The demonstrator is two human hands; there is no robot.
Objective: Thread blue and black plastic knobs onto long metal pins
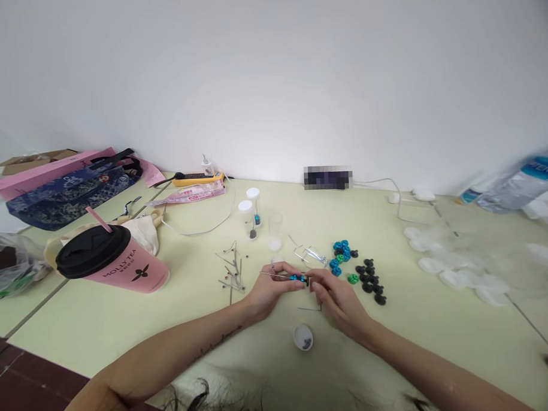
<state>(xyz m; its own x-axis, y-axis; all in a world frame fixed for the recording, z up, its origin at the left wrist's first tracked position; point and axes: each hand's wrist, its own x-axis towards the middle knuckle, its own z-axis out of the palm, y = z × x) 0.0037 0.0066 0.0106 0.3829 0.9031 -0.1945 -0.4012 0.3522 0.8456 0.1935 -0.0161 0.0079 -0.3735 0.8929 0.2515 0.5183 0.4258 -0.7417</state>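
Right now your left hand [271, 285] pinches a thin metal pin [279, 275] between thumb and fingertips. Your right hand [338, 299] closes its fingertips on the pin's other end, beside a black bead [306, 281]. That end is hidden under your fingers, and the threaded blue beads [297, 277] are too small to count. The pin sits just above the pale green table [440, 337]. Its long axis runs left to right, nearly level and dipping slightly toward your right hand. Beyond it lie a blue bead pile [341, 251] and a black bead pile [371, 283]. Spare pins [234, 274] lie to the left, and a small white cap [303, 337] sits between your wrists.
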